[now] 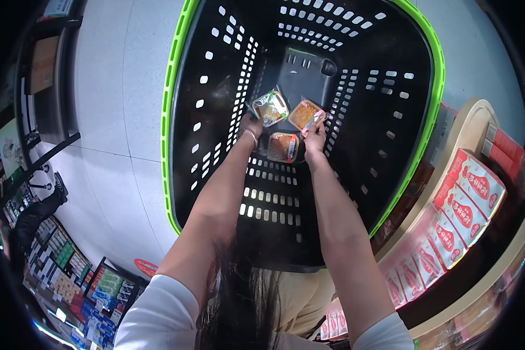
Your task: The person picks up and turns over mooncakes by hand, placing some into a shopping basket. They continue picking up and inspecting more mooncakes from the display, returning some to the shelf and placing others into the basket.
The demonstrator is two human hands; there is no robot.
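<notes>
Both my arms reach down into a deep black shopping basket with a bright green rim [167, 134]. My left hand [251, 125] grips the near left edge of a clear-wrapped food pack [270, 108] with a green and white label; its fingers are partly hidden. In my right hand [315, 139] is the near right corner of a plastic tray of orange-yellow food [304, 114], with a pink-and-white label by the fingers. Between my wrists, a third tray with reddish-brown food [282, 147] sits on the basket's bottom, touched by neither hand.
Right of the basket, a curved beige display shelf [402, 248] carries rows of red-and-white boxes [462, 214]. Store shelves with packaged goods [58, 262] line the left side. A person's dark-clothed leg [41, 210] shows at far left. Pale floor tiles [119, 122] surround the basket.
</notes>
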